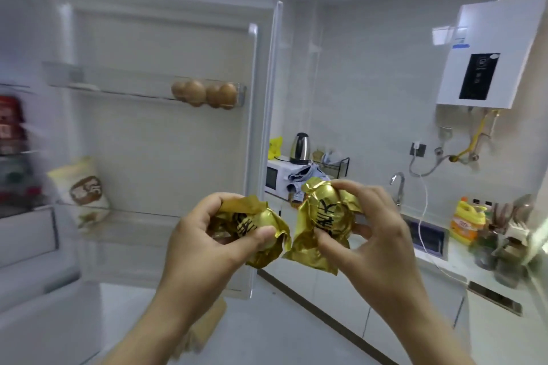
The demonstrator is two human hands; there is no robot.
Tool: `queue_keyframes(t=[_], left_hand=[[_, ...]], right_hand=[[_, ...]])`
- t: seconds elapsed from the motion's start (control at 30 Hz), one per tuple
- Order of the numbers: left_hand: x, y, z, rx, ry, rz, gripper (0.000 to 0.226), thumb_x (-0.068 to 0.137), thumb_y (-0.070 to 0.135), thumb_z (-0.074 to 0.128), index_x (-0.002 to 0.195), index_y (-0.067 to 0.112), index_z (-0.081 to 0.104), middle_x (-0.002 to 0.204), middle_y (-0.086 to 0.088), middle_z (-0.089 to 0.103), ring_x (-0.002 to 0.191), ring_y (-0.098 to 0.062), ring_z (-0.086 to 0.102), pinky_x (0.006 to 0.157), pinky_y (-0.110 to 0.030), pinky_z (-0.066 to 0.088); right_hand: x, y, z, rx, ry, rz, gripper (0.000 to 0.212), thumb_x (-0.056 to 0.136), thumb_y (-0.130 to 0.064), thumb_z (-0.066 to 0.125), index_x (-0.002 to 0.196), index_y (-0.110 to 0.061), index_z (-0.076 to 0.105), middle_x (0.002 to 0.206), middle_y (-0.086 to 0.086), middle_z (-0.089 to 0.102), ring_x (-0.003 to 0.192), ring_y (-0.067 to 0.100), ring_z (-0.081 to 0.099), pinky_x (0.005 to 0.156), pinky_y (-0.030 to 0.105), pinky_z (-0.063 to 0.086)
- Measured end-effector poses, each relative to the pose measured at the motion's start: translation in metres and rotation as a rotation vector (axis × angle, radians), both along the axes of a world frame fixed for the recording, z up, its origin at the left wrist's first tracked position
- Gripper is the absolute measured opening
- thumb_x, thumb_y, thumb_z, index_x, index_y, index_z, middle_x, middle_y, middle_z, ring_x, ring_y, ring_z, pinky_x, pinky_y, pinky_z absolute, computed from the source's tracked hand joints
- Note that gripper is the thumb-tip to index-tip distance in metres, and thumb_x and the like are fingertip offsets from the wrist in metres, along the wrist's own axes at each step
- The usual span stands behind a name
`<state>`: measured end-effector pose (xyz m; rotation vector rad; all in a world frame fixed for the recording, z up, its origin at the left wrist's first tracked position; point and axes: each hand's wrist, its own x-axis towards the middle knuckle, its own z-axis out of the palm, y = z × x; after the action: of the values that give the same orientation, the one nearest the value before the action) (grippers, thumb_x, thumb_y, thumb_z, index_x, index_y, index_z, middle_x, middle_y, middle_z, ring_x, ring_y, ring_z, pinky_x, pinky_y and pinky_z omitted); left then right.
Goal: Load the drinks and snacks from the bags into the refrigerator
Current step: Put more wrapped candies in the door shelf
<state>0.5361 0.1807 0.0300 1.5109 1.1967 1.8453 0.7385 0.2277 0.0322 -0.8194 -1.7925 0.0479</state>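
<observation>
Each of my hands holds a gold foil snack packet with black lettering in front of the open refrigerator door (166,47). My left hand (207,240) grips the left gold packet (255,231), thumb pressed on its front. My right hand (376,234) pinches the right gold packet (323,216) with fingers over its top. The two packets nearly touch. The door's upper shelf (118,83) carries several brown eggs (204,93). A pale snack bag (83,190) leans in the lower door shelf. The fridge interior (14,139) at the left edge is blurred, with red items.
Right of the door a counter holds a microwave (274,178), a steel kettle (300,148) and a yellow bag (275,147). Farther right are a sink tap (398,187), a yellow detergent bottle (467,221) and a wall-mounted water heater (489,53). A brown paper bag (204,329) lies on the floor.
</observation>
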Motion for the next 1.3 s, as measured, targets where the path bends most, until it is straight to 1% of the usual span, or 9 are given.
queue_keyframes(t=[0.13, 0.27, 0.43, 0.73, 0.87, 1.03, 1.1, 1.2, 1.3], left_hand=[[-0.017, 0.007, -0.002, -0.009, 0.050, 0.137, 0.037, 0.054, 0.022, 0.086, 0.088, 0.023, 0.069, 0.079, 0.009, 0.072, 0.074, -0.005, 0.068, 0.056, -0.010, 0.049], [-0.037, 0.010, -0.009, -0.052, 0.072, 0.239, 0.034, 0.057, 0.013, 0.087, 0.085, 0.023, 0.069, 0.080, 0.009, 0.073, 0.074, -0.005, 0.068, 0.055, -0.009, 0.048], [-0.073, 0.019, -0.010, -0.071, 0.114, 0.353, 0.036, 0.054, 0.032, 0.084, 0.086, 0.028, 0.069, 0.084, 0.012, 0.072, 0.078, -0.003, 0.066, 0.065, -0.011, 0.051], [-0.154, 0.068, -0.003, -0.051, 0.170, 0.388, 0.034, 0.059, 0.026, 0.087, 0.087, 0.028, 0.068, 0.084, 0.014, 0.071, 0.078, -0.003, 0.065, 0.066, -0.017, 0.052], [-0.192, 0.098, -0.002, -0.044, 0.172, 0.363, 0.035, 0.058, 0.026, 0.088, 0.085, 0.029, 0.067, 0.084, 0.016, 0.070, 0.079, -0.002, 0.064, 0.074, -0.026, 0.053], [-0.232, 0.139, -0.015, -0.081, 0.228, 0.342, 0.035, 0.057, 0.027, 0.090, 0.083, 0.028, 0.066, 0.083, 0.022, 0.068, 0.077, 0.002, 0.062, 0.073, -0.021, 0.051], [-0.244, 0.154, -0.021, -0.117, 0.259, 0.319, 0.036, 0.057, 0.029, 0.090, 0.084, 0.028, 0.066, 0.080, 0.018, 0.069, 0.077, 0.005, 0.061, 0.068, -0.013, 0.046], [-0.255, 0.176, -0.032, -0.140, 0.275, 0.300, 0.035, 0.058, 0.025, 0.089, 0.083, 0.026, 0.065, 0.080, 0.011, 0.068, 0.078, 0.004, 0.059, 0.062, -0.006, 0.042], [-0.259, 0.197, -0.047, -0.196, 0.301, 0.297, 0.035, 0.059, 0.028, 0.088, 0.084, 0.027, 0.064, 0.085, 0.008, 0.067, 0.081, -0.005, 0.061, 0.068, -0.019, 0.047]], right_hand=[[-0.022, 0.035, -0.004, -0.014, 0.020, 0.128, 0.059, 0.066, -0.029, 0.074, 0.122, -0.031, 0.057, 0.110, -0.014, 0.053, 0.104, 0.008, 0.055, 0.078, 0.028, 0.056], [-0.047, 0.058, -0.015, -0.054, 0.038, 0.229, 0.060, 0.068, -0.015, 0.082, 0.120, -0.033, 0.058, 0.109, -0.015, 0.052, 0.105, 0.004, 0.053, 0.080, 0.023, 0.054], [-0.079, 0.081, -0.018, -0.085, 0.003, 0.293, 0.060, 0.069, -0.016, 0.080, 0.119, -0.038, 0.057, 0.108, -0.017, 0.051, 0.105, 0.001, 0.052, 0.080, 0.026, 0.055], [-0.146, 0.126, -0.009, -0.064, 0.015, 0.228, 0.058, 0.071, -0.017, 0.079, 0.122, -0.035, 0.057, 0.110, -0.015, 0.052, 0.103, 0.000, 0.053, 0.083, 0.026, 0.053], [-0.183, 0.144, -0.009, -0.056, -0.011, 0.174, 0.058, 0.072, -0.017, 0.079, 0.121, -0.035, 0.055, 0.109, -0.017, 0.050, 0.104, -0.004, 0.051, 0.085, 0.025, 0.052], [-0.214, 0.166, -0.020, -0.074, -0.050, 0.078, 0.058, 0.072, -0.016, 0.079, 0.121, -0.034, 0.055, 0.109, -0.013, 0.050, 0.103, -0.003, 0.051, 0.085, 0.029, 0.053], [-0.224, 0.173, -0.026, -0.090, -0.074, 0.040, 0.057, 0.072, -0.015, 0.079, 0.121, -0.032, 0.055, 0.109, -0.013, 0.050, 0.102, -0.001, 0.051, 0.084, 0.025, 0.050], [-0.240, 0.182, -0.039, -0.129, -0.147, 0.001, 0.056, 0.072, -0.016, 0.078, 0.121, -0.033, 0.055, 0.109, -0.014, 0.048, 0.100, -0.002, 0.048, 0.081, 0.007, 0.040], [-0.250, 0.192, -0.052, -0.215, -0.204, 0.013, 0.057, 0.071, -0.020, 0.077, 0.121, -0.035, 0.055, 0.111, -0.017, 0.048, 0.100, -0.005, 0.046, 0.081, 0.003, 0.036]])
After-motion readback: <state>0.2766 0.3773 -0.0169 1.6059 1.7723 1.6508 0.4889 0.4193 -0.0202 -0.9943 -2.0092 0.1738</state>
